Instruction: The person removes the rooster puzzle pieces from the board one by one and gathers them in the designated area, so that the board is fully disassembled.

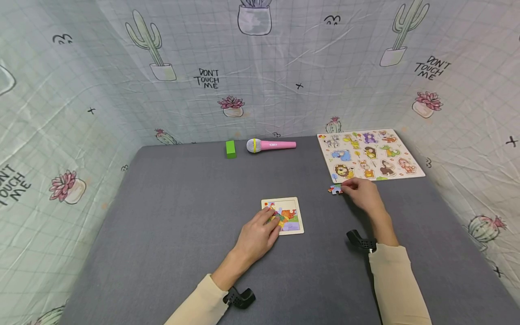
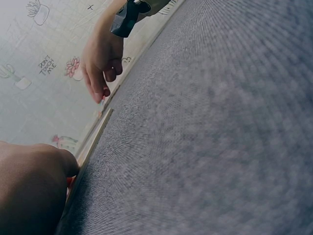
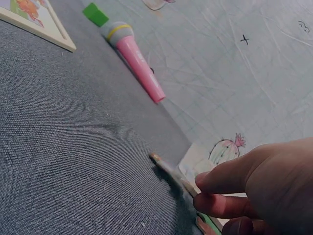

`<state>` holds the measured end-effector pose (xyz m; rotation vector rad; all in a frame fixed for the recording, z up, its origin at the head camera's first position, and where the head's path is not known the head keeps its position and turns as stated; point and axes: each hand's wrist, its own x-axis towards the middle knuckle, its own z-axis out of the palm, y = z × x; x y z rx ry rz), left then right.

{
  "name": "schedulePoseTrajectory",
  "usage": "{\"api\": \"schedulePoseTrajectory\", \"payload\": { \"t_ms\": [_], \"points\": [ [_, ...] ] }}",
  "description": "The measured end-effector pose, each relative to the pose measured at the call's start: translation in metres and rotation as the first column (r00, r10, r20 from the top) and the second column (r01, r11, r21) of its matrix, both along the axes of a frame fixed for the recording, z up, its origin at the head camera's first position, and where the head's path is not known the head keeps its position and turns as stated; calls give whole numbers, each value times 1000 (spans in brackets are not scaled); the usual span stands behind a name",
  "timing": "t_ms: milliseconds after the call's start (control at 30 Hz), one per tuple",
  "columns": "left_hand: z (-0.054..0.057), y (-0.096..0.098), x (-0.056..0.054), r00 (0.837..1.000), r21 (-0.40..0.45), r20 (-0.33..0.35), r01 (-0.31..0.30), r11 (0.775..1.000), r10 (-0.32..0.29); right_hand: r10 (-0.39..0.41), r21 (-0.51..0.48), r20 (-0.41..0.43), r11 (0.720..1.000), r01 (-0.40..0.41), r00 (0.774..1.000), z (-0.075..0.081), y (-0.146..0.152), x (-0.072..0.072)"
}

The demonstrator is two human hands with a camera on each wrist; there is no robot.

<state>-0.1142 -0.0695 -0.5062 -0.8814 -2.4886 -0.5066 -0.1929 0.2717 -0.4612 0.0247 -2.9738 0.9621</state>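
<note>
A small square jigsaw puzzle in a wooden frame [image 1: 299, 221] lies on the grey table, partly filled with colourful pieces. My left hand [image 1: 256, 234] rests over its left side with fingers extended, hiding some of the picture. Farther right, my right hand [image 1: 363, 196] pinches a blue and red jigsaw piece [image 1: 335, 189] between thumb and fingers, near the front edge of a large animal puzzle board [image 1: 371, 155]. In the right wrist view that piece [image 3: 168, 170] is seen nearly edge-on, tilted, with its near end at the fingertips.
Along the back of the table lie a green block [image 1: 230, 149] and a pink toy microphone [image 1: 272, 145] with a grey head. A patterned cloth [image 1: 280, 90] hangs behind the table and at both sides.
</note>
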Motion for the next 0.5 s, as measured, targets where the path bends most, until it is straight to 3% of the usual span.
{"api": "schedulePoseTrajectory", "payload": {
  "t_ms": [500],
  "points": [
    [1, 0, 0, 1000, 14, -12, -2, 1000, 2, 4, 74, 80, 997, -10, 997, 2, -3, 0]
  ]
}}
